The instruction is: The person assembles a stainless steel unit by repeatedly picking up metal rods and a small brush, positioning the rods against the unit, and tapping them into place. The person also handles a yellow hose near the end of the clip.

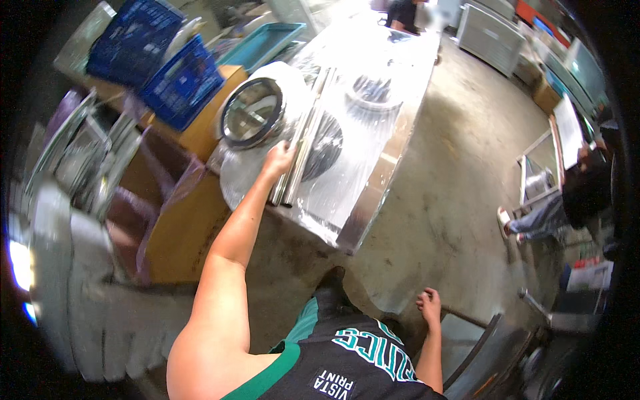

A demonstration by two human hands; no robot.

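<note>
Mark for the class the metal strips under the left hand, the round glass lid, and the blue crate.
Metal strips [297, 163], head view, mid-length.
Round glass lid [252, 112], head view, glass centre.
Blue crate [181, 83], head view, side wall.

Daylight glares off the plastic-wrapped steel top [360, 133]; fisheye edges blur darkly.

Plastic-wrapped steel bench [373, 193] carries metal strips [303, 143], round glass lid [252, 112].

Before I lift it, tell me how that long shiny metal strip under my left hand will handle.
The long shiny metal strip looks rigid, so probably stiff. Its polished face and the clear plastic film beneath suggest it may slide. Held at one end by the left hand, it would likely dip.
</note>
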